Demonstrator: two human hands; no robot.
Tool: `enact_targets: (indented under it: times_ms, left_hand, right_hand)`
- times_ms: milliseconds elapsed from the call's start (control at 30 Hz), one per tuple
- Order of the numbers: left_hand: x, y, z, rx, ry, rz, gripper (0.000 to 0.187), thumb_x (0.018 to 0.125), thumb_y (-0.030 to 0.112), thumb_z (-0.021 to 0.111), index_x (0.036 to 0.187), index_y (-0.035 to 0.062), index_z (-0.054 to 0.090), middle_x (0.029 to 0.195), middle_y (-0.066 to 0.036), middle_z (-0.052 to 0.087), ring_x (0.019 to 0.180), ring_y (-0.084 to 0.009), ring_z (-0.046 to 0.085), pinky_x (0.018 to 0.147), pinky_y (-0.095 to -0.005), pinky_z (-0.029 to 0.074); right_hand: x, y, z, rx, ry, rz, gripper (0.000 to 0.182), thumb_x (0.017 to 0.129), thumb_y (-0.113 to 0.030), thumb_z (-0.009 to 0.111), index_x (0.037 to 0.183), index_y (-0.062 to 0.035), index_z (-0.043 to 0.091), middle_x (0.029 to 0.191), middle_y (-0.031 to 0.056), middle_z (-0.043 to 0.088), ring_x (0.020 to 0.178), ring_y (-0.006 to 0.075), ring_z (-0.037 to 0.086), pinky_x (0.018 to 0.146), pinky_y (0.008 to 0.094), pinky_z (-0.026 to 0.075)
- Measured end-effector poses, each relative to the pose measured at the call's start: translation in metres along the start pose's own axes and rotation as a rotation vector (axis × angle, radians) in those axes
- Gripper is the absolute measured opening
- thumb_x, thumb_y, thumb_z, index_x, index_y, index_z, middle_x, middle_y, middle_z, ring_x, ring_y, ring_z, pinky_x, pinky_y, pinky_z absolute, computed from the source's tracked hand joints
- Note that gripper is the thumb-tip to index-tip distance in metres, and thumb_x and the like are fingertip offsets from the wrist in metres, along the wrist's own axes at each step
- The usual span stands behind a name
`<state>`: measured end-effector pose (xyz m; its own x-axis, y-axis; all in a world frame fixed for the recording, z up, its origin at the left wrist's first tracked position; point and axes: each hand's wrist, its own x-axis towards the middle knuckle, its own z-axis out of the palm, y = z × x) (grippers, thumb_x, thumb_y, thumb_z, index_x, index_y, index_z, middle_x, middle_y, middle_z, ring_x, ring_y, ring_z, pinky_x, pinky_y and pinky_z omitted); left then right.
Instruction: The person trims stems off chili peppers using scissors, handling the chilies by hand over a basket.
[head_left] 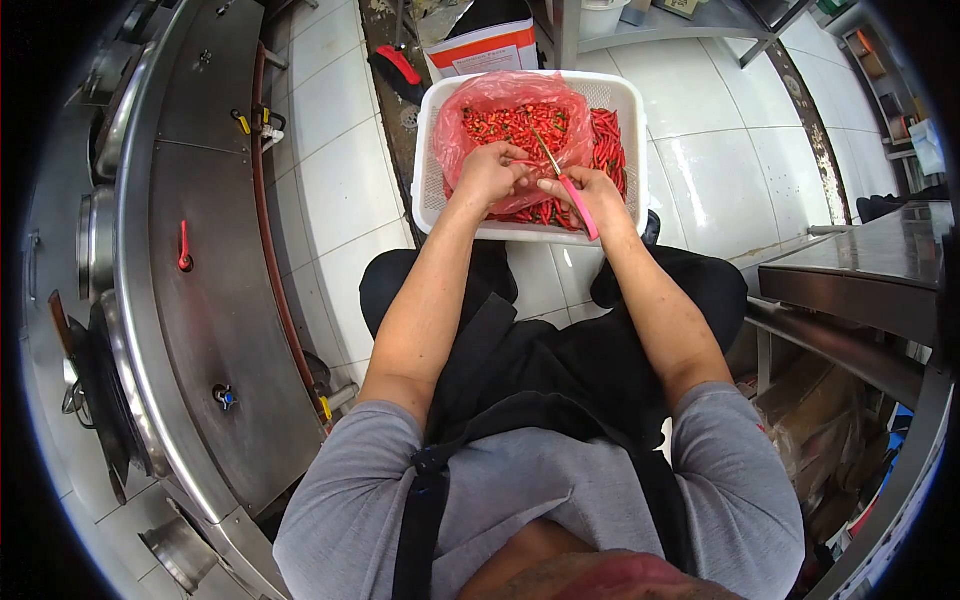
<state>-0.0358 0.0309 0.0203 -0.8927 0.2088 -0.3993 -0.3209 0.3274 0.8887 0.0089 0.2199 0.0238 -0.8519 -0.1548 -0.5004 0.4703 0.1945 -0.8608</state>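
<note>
A white plastic basket (636,110) sits in front of my knees. Inside it a pink plastic bag (455,135) lies open, with small cut pieces of red chili (512,122) in it. Whole red chili peppers (609,150) fill the basket's right side and show along its near edge. My left hand (490,175) is closed over the bag, its fingertips pinching what looks like a red chili pepper (522,162). My right hand (592,195) grips scissors (579,208) with pink handles, the blades pointing up and left over the bag.
A steel cooking range (215,300) with valve knobs runs along the left. Behind the basket are an orange-and-white printed package (485,50) and a red-and-black object (398,66). A steel table (870,250) stands at right, over white floor tiles (715,180).
</note>
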Motion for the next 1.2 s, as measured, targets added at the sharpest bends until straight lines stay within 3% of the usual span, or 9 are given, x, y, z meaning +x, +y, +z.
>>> enact_targets:
  times_ms: [67, 167, 333, 567, 700, 867, 1000, 1067, 1200]
  left_hand:
    - [0.005, -0.010, -0.003, 0.065, 0.183, 0.010, 0.015, 0.086, 0.005, 0.064, 0.098, -0.0026, 0.058, 0.079, -0.009, 0.068, 0.065, -0.0137, 0.067, 0.049, -0.0239, 0.047]
    - [0.005, -0.006, -0.002, -0.059, 0.253, 0.070, 0.015, 0.087, 0.005, 0.062, 0.098, -0.0020, 0.056, 0.079, -0.010, 0.069, 0.068, -0.0146, 0.069, 0.048, -0.0250, 0.048]
    - [-0.003, 0.009, 0.008, -0.035, 0.184, 0.101, 0.016, 0.087, 0.008, 0.064, 0.098, -0.0009, 0.055, 0.078, -0.010, 0.068, 0.066, -0.0144, 0.068, 0.052, -0.0255, 0.049]
    - [0.010, -0.015, 0.004, 0.218, 0.159, 0.190, 0.016, 0.083, 0.012, 0.068, 0.095, 0.0011, 0.068, 0.078, -0.009, 0.069, 0.068, -0.0165, 0.068, 0.064, -0.0294, 0.053]
    - [0.010, -0.014, -0.002, 0.295, 0.179, 0.148, 0.020, 0.085, 0.008, 0.068, 0.103, -0.0002, 0.066, 0.077, -0.008, 0.068, 0.067, -0.0126, 0.066, 0.060, -0.0260, 0.051]
    - [0.010, -0.010, -0.004, 0.152, 0.375, 0.087, 0.012, 0.081, 0.011, 0.069, 0.089, 0.0023, 0.068, 0.076, -0.008, 0.069, 0.068, -0.0177, 0.069, 0.064, -0.0311, 0.053]
    - [0.007, -0.007, 0.000, 0.075, 0.306, 0.111, 0.011, 0.081, 0.010, 0.070, 0.087, 0.0020, 0.066, 0.075, -0.007, 0.068, 0.068, -0.0165, 0.068, 0.064, -0.0306, 0.053]
    - [0.012, -0.016, 0.000, 0.223, 0.198, 0.201, 0.014, 0.081, 0.011, 0.071, 0.089, 0.0019, 0.066, 0.076, -0.007, 0.068, 0.071, -0.0155, 0.068, 0.065, -0.0293, 0.053]
    - [0.013, -0.017, 0.000, 0.249, 0.174, 0.224, 0.015, 0.080, 0.012, 0.072, 0.090, 0.0021, 0.066, 0.076, -0.007, 0.069, 0.074, -0.0152, 0.068, 0.067, -0.0297, 0.053]
  right_hand:
    - [0.004, 0.006, 0.004, -0.032, 0.002, -0.009, 0.048, 0.076, -0.041, 0.080, 0.092, 0.0014, 0.066, 0.063, 0.0030, 0.059, 0.047, 0.0105, 0.055, 0.046, 0.0250, 0.044]
    - [0.002, 0.007, 0.007, -0.028, -0.010, -0.055, 0.051, 0.075, -0.044, 0.079, 0.096, 0.0016, 0.067, 0.068, 0.0048, 0.063, 0.052, 0.0115, 0.058, 0.050, 0.0264, 0.047]
    - [-0.002, 0.007, 0.011, 0.108, -0.058, -0.120, 0.063, 0.074, -0.048, 0.079, 0.110, 0.0018, 0.065, 0.079, 0.0084, 0.068, 0.062, 0.0132, 0.063, 0.060, 0.0278, 0.051]
    - [0.009, 0.015, 0.006, 0.100, -0.041, -0.068, 0.053, 0.076, -0.044, 0.079, 0.102, -0.0001, 0.067, 0.067, 0.0042, 0.062, 0.053, 0.0116, 0.058, 0.050, 0.0249, 0.047]
    - [0.003, 0.005, 0.005, -0.015, -0.054, -0.015, 0.046, 0.077, -0.042, 0.079, 0.093, -0.0007, 0.067, 0.062, 0.0029, 0.057, 0.050, 0.0108, 0.056, 0.045, 0.0241, 0.044]
    - [0.001, 0.007, 0.011, 0.012, -0.025, -0.060, 0.047, 0.076, -0.042, 0.079, 0.094, -0.0001, 0.067, 0.062, 0.0030, 0.058, 0.050, 0.0111, 0.056, 0.046, 0.0252, 0.044]
    - [-0.005, 0.001, 0.012, -0.010, -0.027, -0.089, 0.050, 0.076, -0.043, 0.079, 0.098, 0.0002, 0.067, 0.064, 0.0033, 0.059, 0.052, 0.0115, 0.057, 0.050, 0.0261, 0.046]
    - [-0.005, 0.002, 0.012, -0.004, -0.032, -0.099, 0.051, 0.076, -0.043, 0.079, 0.100, 0.0002, 0.067, 0.065, 0.0035, 0.060, 0.052, 0.0116, 0.057, 0.051, 0.0263, 0.046]
    - [0.007, 0.011, 0.008, 0.036, -0.041, -0.065, 0.046, 0.076, -0.042, 0.079, 0.093, -0.0006, 0.068, 0.060, 0.0021, 0.057, 0.049, 0.0113, 0.055, 0.046, 0.0260, 0.044]
